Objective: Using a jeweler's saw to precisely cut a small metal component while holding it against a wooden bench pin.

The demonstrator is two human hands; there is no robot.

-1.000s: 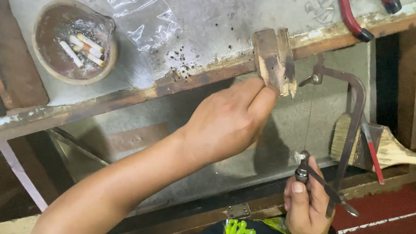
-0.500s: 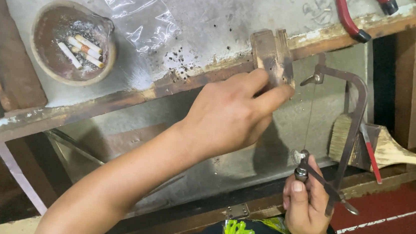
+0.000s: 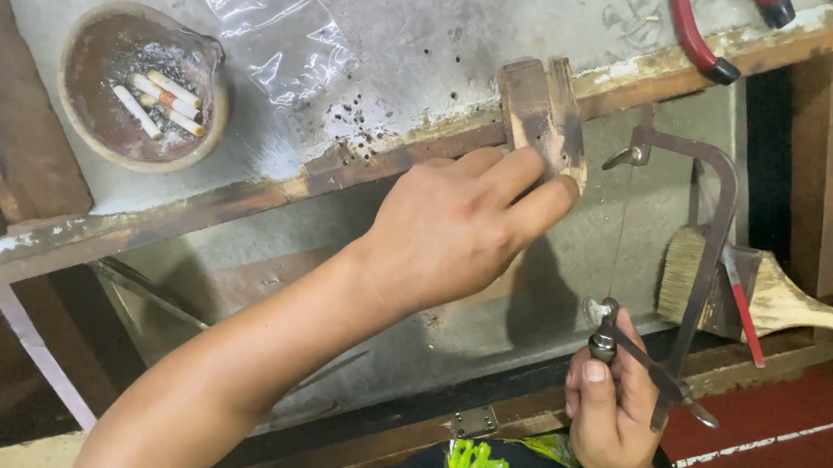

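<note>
At bench edge, left hand (image 3: 457, 228) on wooden peg (image 3: 545, 115), saw (image 3: 673, 287) just beside.

The left hand (image 3: 457, 228) reaches up and away from the body on a long bare forearm that runs from the lower left of the view. Its back faces the camera, knuckles bent, fingers curled forward and pressed together, the thumb tucked beneath them out of sight. The right hand (image 3: 612, 412) sits low, close to the body, wrist bent upward. Its fingers are wrapped in a closed fist, the thumb lying straight along the top, nail up
</note>
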